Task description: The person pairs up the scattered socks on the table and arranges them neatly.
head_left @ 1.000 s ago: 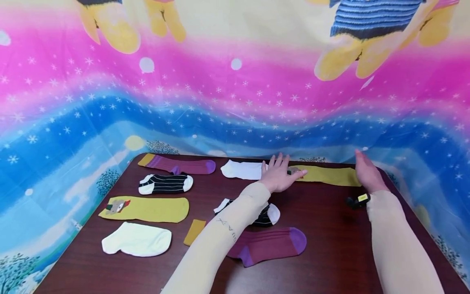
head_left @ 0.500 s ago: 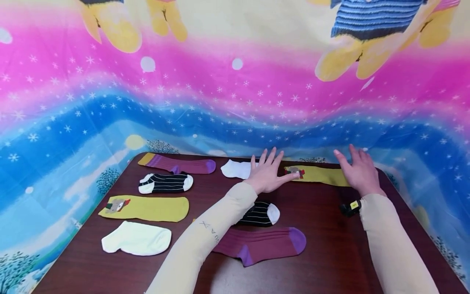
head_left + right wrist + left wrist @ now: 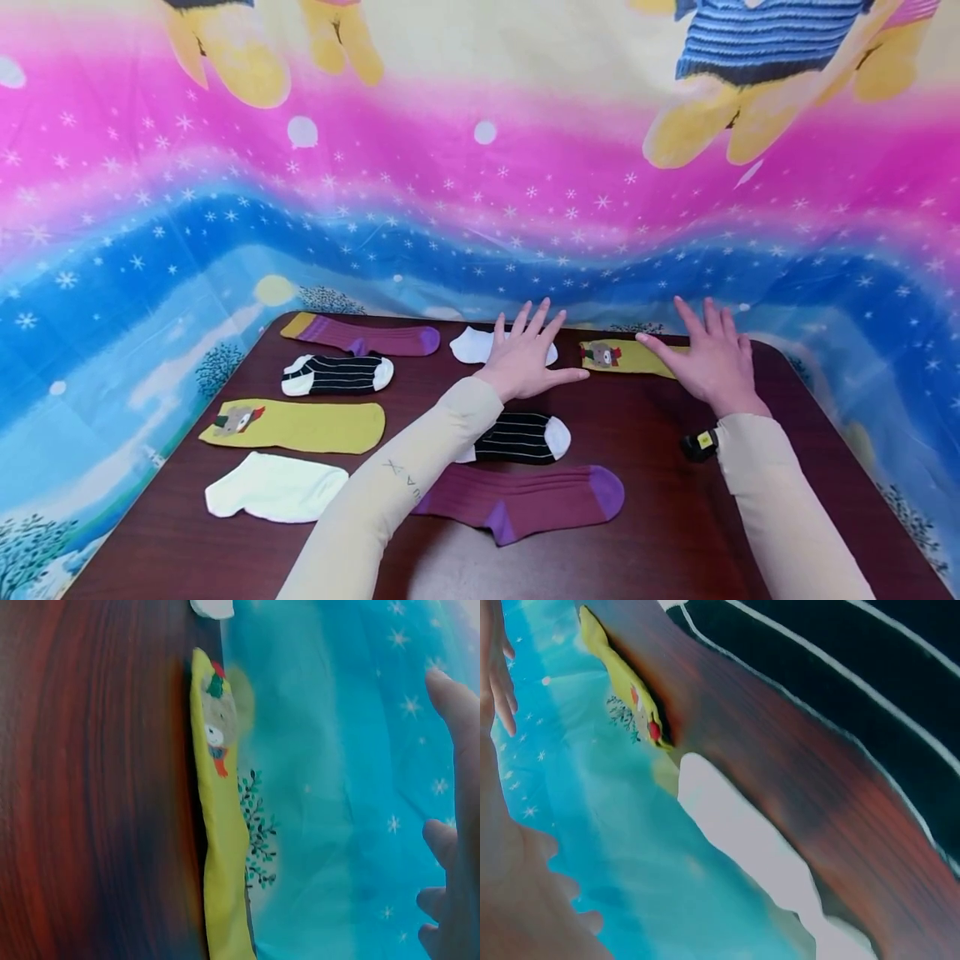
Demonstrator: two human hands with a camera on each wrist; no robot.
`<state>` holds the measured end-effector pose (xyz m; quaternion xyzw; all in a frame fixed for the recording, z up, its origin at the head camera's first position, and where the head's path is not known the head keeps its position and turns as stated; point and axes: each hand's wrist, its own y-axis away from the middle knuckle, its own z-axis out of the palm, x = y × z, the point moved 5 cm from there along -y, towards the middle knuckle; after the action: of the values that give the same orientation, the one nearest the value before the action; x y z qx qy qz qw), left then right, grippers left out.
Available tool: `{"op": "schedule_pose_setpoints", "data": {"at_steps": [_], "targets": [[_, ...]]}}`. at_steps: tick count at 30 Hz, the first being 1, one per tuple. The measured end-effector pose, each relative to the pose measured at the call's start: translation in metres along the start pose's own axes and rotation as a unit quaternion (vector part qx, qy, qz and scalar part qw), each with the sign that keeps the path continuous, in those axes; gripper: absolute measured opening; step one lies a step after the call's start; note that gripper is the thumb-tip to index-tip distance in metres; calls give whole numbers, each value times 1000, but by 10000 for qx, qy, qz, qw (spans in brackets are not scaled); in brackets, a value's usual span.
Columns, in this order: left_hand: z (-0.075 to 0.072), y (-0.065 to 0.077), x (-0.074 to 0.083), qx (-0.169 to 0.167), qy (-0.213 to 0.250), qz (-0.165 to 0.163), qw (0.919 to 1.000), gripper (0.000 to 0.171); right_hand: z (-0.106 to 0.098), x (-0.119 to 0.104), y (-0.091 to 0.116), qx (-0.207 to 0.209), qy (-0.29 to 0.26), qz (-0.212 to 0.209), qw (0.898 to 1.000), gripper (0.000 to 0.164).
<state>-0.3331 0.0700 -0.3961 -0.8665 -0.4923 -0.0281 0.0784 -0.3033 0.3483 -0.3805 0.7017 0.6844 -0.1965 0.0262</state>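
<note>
My left hand (image 3: 522, 360), fingers spread, is raised above the table in front of the far white sock (image 3: 471, 345), hiding part of it. In the left wrist view that white sock (image 3: 739, 825) lies flat, apart from the fingers. With fingers spread too, my right hand (image 3: 712, 362) hovers over the toe half of a yellow sock (image 3: 637, 356) that has a bear on its cuff. The right wrist view shows this yellow sock (image 3: 221, 847) lying flat along the table's far edge, untouched. Neither hand holds anything.
At left lie a purple sock (image 3: 393, 339), a black striped sock (image 3: 345, 375), a yellow bear sock (image 3: 322, 427) and a white sock (image 3: 288, 490). Another black striped sock (image 3: 517, 437) and purple sock (image 3: 555, 498) lie mid-table, partly behind my left sleeve. A printed curtain (image 3: 450, 183) hangs behind the table (image 3: 645, 550).
Both hands have moved left; the right hand has come away from the yellow sock's toe end and turned with fingers spread. The left hand has drawn off the bear cuff. The socks lie still.
</note>
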Motion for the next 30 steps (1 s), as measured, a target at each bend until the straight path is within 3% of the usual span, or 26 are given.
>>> {"op": "schedule_pose_setpoints", "data": {"at_steps": [15,22,30], "targets": [[-11,21,-26,341,-130,47,9993,104,9,-28,14,-26,-66,-379,9993,99],[-11,28,-36,294,-55,20,9996,105,11,-39,19,-2,-94,-467,9989,98],[-17,36,-47,370,-268,-77,9989,106,14,-58,22,49,-98,-625,9980,99]]}}
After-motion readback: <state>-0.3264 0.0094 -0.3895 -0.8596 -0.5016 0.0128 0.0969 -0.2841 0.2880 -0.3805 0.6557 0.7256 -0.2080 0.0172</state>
